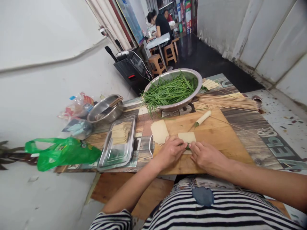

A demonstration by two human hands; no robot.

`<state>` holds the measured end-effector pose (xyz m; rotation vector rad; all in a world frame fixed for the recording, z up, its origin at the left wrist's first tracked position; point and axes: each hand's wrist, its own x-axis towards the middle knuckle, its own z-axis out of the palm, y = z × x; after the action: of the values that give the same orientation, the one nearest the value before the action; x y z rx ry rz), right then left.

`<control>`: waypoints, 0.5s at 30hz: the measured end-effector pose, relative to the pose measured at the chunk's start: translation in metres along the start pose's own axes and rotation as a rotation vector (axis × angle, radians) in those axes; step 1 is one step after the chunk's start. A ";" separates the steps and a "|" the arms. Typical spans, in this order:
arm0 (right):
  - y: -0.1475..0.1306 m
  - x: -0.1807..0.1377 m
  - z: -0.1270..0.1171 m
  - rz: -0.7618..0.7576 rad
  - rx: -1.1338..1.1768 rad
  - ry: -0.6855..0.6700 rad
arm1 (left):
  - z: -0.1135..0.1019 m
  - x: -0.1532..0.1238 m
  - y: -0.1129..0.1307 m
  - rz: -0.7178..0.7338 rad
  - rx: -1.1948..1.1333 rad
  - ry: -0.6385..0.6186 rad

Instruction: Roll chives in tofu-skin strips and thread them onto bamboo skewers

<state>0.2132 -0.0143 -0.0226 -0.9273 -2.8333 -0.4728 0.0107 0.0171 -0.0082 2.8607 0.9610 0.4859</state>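
My left hand [172, 149] and my right hand [203, 156] meet at the near part of a wooden cutting board [223, 137]. Their fingers are closed on the near edge of a pale tofu sheet [187, 137], with a bit of green chives [188, 146] showing between the fingertips. How far the sheet is rolled is hidden by the hands. Just left of it lies a stack of similar tofu sheets [159, 130]. Farther back on the board is a rolled tofu sheet [203, 118] with green at one end and a thin skewer by it.
A metal bowl of chives [172, 89] stands behind the board. Bamboo skewers [230, 101] and more rolls [210, 84] lie at the right back. Leftward are a metal tray [117, 150] with tofu sheets, a steel bowl [105, 110] and a green plastic bag [67, 151]. People sit far behind.
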 end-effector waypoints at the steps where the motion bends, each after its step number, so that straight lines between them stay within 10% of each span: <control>1: -0.001 0.000 0.000 0.001 0.000 0.001 | 0.001 0.000 0.000 0.001 0.006 0.007; 15: -0.005 0.000 0.001 0.000 -0.034 0.009 | 0.012 0.001 -0.004 0.116 0.003 0.037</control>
<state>0.2103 -0.0183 -0.0249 -0.9290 -2.8259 -0.5251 0.0131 0.0209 -0.0204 2.9317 0.8040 0.5491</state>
